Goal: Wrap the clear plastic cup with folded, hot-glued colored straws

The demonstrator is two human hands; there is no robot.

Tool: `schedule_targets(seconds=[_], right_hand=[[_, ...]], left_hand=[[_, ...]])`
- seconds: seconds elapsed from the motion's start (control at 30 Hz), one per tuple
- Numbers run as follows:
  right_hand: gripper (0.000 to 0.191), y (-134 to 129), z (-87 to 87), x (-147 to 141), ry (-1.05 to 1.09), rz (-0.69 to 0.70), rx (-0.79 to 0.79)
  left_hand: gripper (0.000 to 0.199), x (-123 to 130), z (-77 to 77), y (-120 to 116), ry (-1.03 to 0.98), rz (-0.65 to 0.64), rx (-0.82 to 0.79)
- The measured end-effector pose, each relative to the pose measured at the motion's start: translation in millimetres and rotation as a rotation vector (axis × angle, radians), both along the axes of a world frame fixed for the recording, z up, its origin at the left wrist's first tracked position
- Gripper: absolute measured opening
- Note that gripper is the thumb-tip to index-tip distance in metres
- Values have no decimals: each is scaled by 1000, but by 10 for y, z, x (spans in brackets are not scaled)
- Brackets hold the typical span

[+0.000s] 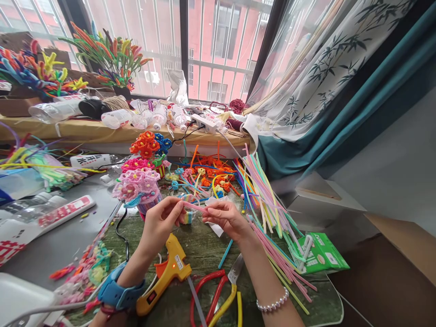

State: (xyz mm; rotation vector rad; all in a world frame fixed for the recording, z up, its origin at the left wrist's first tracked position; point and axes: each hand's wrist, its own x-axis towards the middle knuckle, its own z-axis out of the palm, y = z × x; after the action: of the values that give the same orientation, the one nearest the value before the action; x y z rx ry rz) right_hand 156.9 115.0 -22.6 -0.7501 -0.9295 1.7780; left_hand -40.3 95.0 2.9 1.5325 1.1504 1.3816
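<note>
A short pink pipe cleaner (195, 207) is stretched level between my two hands. My left hand (164, 221) pinches one end of it, and my right hand (227, 219) pinches the other. Just below my left hand lies a yellow glue gun (173, 268) with a small orange light showing. Scissors with red and yellow handles (218, 297) rest between my forearms. Behind my left hand stands a bunch of pink pipe cleaner flowers (138, 181). Partly hidden behind the pink piece is a small striped roll (187, 217).
Long pastel pipe cleaners (264, 195) spread over the right side of the green table (327, 295), beside a green packet (322, 254). Orange flowers (213, 170) lie at the back. Plastic bottles (56, 109) line the windowsill. Colourful scraps (80, 277) lie at the left.
</note>
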Motion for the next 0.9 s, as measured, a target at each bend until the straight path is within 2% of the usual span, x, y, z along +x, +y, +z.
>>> schedule_targets(seconds=[0.17, 0.37, 0.63, 0.9], right_hand=[[32, -20, 28, -41, -176, 58, 121], [38, -72, 48, -155, -293, 70, 219], [36, -76, 40, -126, -240, 143, 198], [36, -84, 30, -173, -210, 178, 190]], left_hand=[[23, -18, -8, -13, 120, -77, -20], [19, 16, -50, -2, 222, -91, 68], [10, -6, -73, 7, 194, -56, 198], [11, 26, -31, -16, 349, -19, 401]])
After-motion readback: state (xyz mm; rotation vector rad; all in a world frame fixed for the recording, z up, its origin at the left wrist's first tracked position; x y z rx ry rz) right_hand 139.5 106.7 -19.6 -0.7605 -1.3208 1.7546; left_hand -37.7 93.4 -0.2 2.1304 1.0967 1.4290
